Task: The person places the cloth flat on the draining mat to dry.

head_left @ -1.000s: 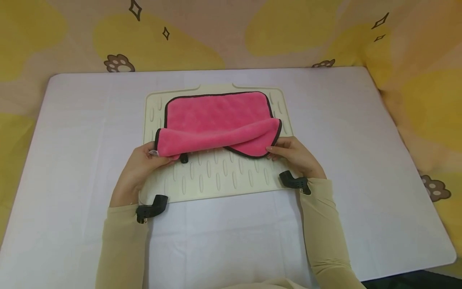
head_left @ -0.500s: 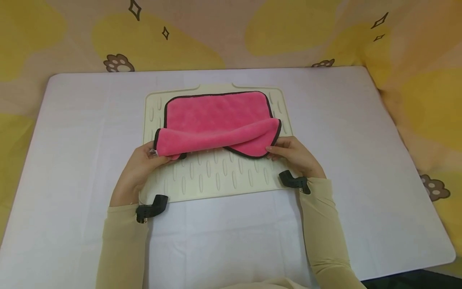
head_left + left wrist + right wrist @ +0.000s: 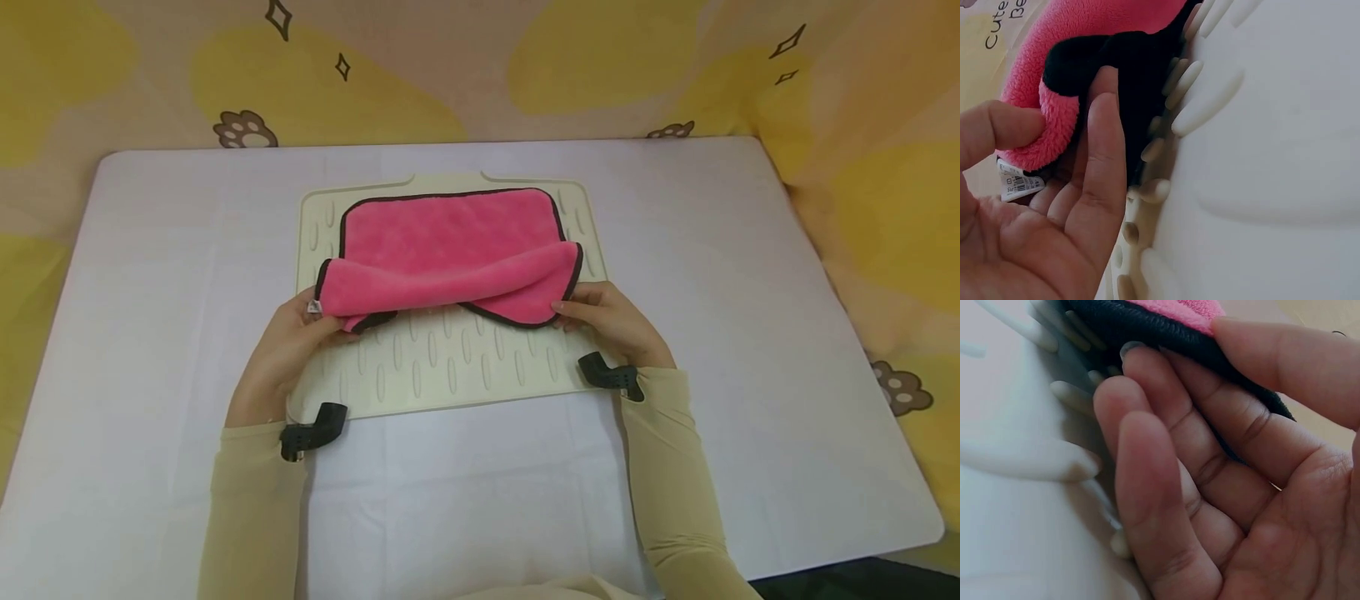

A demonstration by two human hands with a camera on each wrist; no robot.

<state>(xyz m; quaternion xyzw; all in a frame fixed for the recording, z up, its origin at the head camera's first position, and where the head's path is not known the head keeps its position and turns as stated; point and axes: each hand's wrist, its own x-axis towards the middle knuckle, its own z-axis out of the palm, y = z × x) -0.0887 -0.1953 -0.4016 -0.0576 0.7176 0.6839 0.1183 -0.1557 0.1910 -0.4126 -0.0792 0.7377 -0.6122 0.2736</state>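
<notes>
A pink plush cloth (image 3: 450, 225) with a black border lies partly folded over itself on a cream ridged mat (image 3: 435, 375). My left hand (image 3: 288, 350) pinches its near left end. In the left wrist view the thumb presses the pink roll (image 3: 1060, 122), and the fingers are behind it against the dark underside (image 3: 1141, 81). A white label (image 3: 1016, 181) pokes out by the palm. My right hand (image 3: 615, 325) pinches the near right corner; in the right wrist view the black edging (image 3: 1166, 328) runs between thumb and fingers.
The mat lies on a white-covered table (image 3: 750, 375). A yellow and peach patterned curtain (image 3: 480, 75) hangs behind the table's far edge. Black wrist cameras (image 3: 315, 429) sit at both cuffs.
My left hand has raised the cloth's left end slightly and shifted it a little left, so more of the dark underside shows beneath. My right hand has hardly moved.
</notes>
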